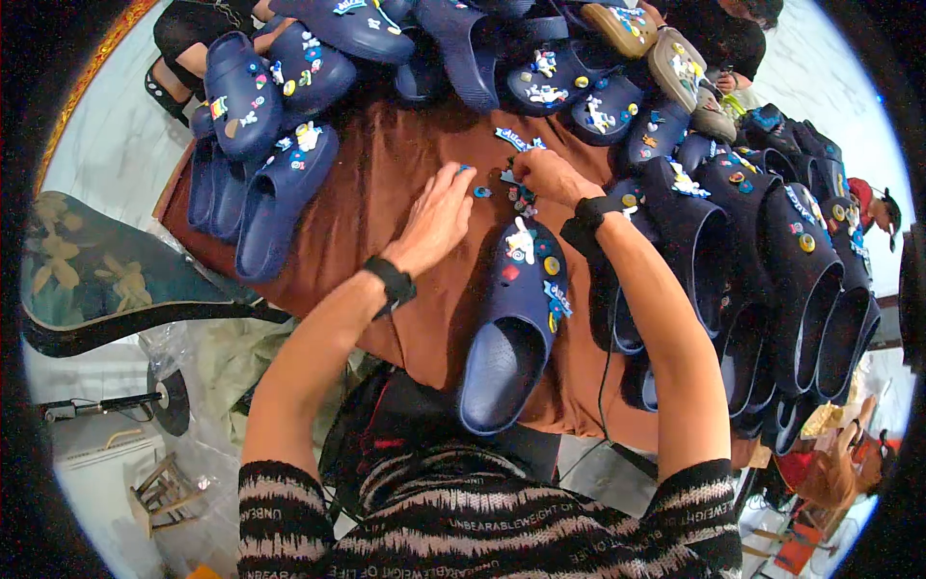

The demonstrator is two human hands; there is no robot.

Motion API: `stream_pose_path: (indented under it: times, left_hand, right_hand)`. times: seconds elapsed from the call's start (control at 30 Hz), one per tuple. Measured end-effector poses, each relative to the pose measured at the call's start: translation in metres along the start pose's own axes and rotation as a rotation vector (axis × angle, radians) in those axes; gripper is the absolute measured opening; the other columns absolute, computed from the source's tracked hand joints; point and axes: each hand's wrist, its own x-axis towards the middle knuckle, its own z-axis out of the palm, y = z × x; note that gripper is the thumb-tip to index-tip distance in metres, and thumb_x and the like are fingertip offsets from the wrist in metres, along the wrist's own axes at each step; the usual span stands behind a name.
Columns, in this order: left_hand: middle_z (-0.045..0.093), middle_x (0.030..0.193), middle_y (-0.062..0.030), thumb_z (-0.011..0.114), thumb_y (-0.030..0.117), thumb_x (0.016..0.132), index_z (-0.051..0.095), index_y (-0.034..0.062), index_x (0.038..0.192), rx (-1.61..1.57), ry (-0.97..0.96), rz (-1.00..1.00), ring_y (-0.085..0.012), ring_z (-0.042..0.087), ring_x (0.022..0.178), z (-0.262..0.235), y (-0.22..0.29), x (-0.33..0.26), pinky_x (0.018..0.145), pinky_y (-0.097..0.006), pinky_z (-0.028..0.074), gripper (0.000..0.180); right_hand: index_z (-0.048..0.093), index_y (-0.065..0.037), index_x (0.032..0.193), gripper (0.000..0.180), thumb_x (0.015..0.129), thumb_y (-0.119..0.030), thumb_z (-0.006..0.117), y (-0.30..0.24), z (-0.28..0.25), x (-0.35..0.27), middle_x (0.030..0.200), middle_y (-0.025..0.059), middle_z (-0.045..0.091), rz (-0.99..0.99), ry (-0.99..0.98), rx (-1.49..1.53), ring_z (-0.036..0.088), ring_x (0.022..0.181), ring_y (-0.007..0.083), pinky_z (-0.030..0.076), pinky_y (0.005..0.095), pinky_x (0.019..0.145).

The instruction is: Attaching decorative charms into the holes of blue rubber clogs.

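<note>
A dark blue clog [504, 333] lies in front of me, toe pointing away, with several colourful shoe charms on its upper. Past its toe, a small pile of loose charms [524, 201] sits on the brown cloth. My right hand [558, 179] is over this pile, its fingers pinched on a charm that they partly hide. A blue lettered charm [518, 141] lies just beyond those fingers. My left hand [436, 220] rests low over the cloth to the left, a small blue charm [466, 168] showing at its closed fingertips. Another blue charm [482, 192] lies between my hands.
Decorated blue clogs [289, 183] stand at the left, more line the far edge, and a dense row of clogs [752, 251] fills the right. A brown cloth [338, 241] covers the table. Beside it are a padded chair [125, 270] and a wooden stool [166, 492]. Other people sit around.
</note>
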Motion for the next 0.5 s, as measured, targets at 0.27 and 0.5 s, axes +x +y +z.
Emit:
stream_pose_path:
  times: [0.27,0.5]
  left_hand:
    - [0.055,0.118,-0.0175,0.057,0.005,0.090,0.060,0.0018,0.121,0.346,-0.035,0.119,-0.0370,0.054,0.109,0.023,-0.033,0.033,0.092,-0.047,0.049,0.031]
    - [0.056,0.102,-0.0143,0.058,0.001,0.083,0.059,0.0037,0.098,0.299,-0.071,0.234,-0.0348,0.054,0.101,0.039,-0.017,0.027,0.087,-0.045,0.050,0.015]
  right_hand:
    - [0.069,-0.002,0.099,0.026,0.074,0.004,0.066,-0.007,0.006,-0.003,0.098,0.0249,0.069,0.041,-0.058,-0.074,0.066,0.100,0.0423,0.055,0.0488,0.081]
    - [0.071,-0.002,0.102,0.023,0.083,-0.011,0.062,-0.009,-0.005,-0.015,0.095,0.0218,0.071,0.111,0.021,-0.042,0.068,0.094,0.0394,0.053,0.0460,0.082]
